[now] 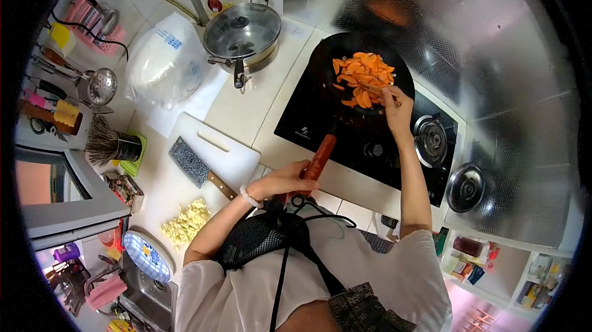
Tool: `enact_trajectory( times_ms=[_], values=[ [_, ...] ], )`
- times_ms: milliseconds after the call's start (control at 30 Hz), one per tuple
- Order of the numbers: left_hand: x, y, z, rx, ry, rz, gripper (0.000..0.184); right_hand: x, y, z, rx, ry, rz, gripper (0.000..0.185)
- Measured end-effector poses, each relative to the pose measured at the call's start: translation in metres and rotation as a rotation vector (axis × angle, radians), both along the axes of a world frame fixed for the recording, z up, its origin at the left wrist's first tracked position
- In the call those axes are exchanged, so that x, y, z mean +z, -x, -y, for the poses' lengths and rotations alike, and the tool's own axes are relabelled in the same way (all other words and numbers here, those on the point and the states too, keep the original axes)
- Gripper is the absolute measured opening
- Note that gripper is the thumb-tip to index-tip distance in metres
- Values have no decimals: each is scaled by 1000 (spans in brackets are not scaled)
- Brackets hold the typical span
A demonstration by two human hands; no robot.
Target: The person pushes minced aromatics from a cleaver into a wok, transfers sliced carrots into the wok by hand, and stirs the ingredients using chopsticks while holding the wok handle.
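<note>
Sliced orange pieces, resembling carrot, (364, 73) lie heaped in a dark wok (330, 107) on the black gas stove (302, 110). My left hand (285, 181) is closed round the wok's reddish-brown handle (320, 158). Over the right side of the wok, my right hand (396, 108) grips a thin wooden utensil (372, 88) whose far end reaches into the orange slices. The utensil's tip is hidden among the slices.
A cleaver (194, 165) rests on the white cutting board (237, 153), near chopped pale-yellow food (185, 224). Behind stand a lidded pot (242, 33) and a plastic bag (163, 63). A second burner (430, 141) lies right of my right forearm.
</note>
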State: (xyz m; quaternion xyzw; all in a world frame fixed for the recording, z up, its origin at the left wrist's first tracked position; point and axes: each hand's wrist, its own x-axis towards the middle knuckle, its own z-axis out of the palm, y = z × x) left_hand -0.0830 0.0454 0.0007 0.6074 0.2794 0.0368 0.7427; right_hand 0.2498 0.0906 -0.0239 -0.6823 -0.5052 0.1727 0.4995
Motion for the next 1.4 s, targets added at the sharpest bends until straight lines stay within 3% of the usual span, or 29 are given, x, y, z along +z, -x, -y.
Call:
enact_trajectory(
  times_ms=[133, 300, 333, 467, 600, 733, 833, 933, 1000, 1067, 1133, 1200, 1400],
  values=[
    [-11, 0, 3, 29, -18, 6, 45, 24, 18, 14, 137, 96, 213, 22],
    [-6, -1, 3, 27, -25, 13, 43, 56, 8, 30, 273, 206, -54, 21],
    [-7, -2, 3, 29, -5, 40, 43, 58, -6, 27, 252, 164, 59, 20],
    [2, -1, 2, 24, 0, -39, 43, 74, -35, 28, -7, 92, -10, 24],
    [-16, -1, 8, 58, 41, 53, 43, 18, -54, 9, -79, -14, 134, 24],
    [-24, -2, 8, 63, 39, 79, 45, -1, -15, 4, 88, -19, 29, 23],
    [-13, -1, 7, 66, 50, 50, 45, 35, 6, 23, 148, 126, -192, 23],
    [-9, -1, 7, 74, 71, 44, 45, 71, 24, 48, 258, 172, -222, 25],
    [-14, -3, 9, 84, 52, 57, 45, 66, 26, 51, 300, 151, -188, 24],
    [-18, -4, 9, 94, 28, 69, 44, 45, 15, 37, 290, 129, -189, 23],
    [-21, -4, 8, 68, 43, 86, 44, 18, -8, 20, 211, 83, 169, 23],
    [-23, -4, 7, 65, 26, 85, 44, 18, -24, 11, 110, 71, -19, 23],
    [-23, -2, 9, 86, 43, 75, 44, 27, -55, 11, -107, -32, -27, 27]
  ],
)
